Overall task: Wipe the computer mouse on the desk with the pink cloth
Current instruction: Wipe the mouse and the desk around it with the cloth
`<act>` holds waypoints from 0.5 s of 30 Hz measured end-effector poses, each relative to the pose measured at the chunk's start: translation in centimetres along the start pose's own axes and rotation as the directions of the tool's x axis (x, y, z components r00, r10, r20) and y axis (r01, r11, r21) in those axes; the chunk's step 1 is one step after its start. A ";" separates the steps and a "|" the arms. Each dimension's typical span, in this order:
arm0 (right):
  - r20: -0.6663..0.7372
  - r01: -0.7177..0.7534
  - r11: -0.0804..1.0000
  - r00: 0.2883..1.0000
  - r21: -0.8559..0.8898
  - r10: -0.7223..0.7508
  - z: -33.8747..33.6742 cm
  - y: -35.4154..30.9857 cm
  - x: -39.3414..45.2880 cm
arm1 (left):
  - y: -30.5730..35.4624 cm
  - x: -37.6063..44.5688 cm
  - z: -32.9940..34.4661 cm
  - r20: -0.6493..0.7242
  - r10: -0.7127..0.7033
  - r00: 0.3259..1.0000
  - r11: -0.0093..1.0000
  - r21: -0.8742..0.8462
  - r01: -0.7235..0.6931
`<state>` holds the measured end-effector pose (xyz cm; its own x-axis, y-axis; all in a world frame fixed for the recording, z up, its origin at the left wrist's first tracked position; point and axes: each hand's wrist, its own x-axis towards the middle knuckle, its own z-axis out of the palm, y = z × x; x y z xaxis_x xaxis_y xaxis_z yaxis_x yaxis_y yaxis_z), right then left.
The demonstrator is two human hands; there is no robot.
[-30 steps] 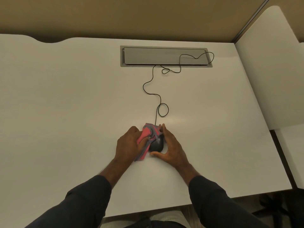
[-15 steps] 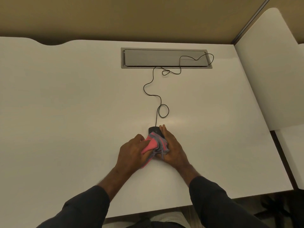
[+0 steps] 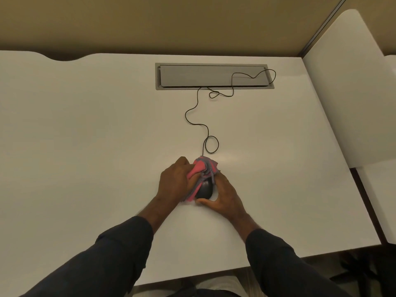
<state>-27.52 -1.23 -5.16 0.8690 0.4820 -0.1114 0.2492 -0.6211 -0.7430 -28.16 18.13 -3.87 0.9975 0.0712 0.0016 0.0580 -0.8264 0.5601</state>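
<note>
my left grip (image 3: 174,182) is clamped on the crumpled pink cloth (image 3: 202,168), my right grip (image 3: 225,196) steadies the black oval mouse (image 3: 205,189) mid-table toward the near edge, so i'd press lightly and rub evenly.

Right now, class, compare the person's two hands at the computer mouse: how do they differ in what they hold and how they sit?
The left hand grips the bunched pink cloth and presses it onto the mouse's far end; the right hand holds no cloth. The right hand cups the bare black computer mouse from its right side, thumb curled at the near end, whereas the left hand sits on the left. Both rest on the white desk and wear dark sleeves.
</note>
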 end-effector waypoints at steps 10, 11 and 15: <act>0.028 -0.026 0.999 0.999 0.024 0.026 0.0 0.0 0.0 | -1.5 -0.6 0.0 0.024 -0.102 0.995 0.995 -0.016 0.102; 0.026 -0.029 0.999 0.999 0.032 0.028 0.0 0.0 -0.1 | -1.6 -1.0 0.0 0.032 -0.098 0.995 0.995 -0.017 0.098; 0.029 -0.052 0.997 0.998 0.055 0.051 0.0 0.1 -0.1 | -1.6 -3.0 0.0 0.013 -0.053 0.999 0.998 -0.026 0.053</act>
<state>-27.61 -1.31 -5.23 0.8678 0.4676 -0.1679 0.1799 -0.6107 -0.7711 -31.26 19.20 -4.75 0.9935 0.1074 -0.0385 0.1098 -0.8066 0.5808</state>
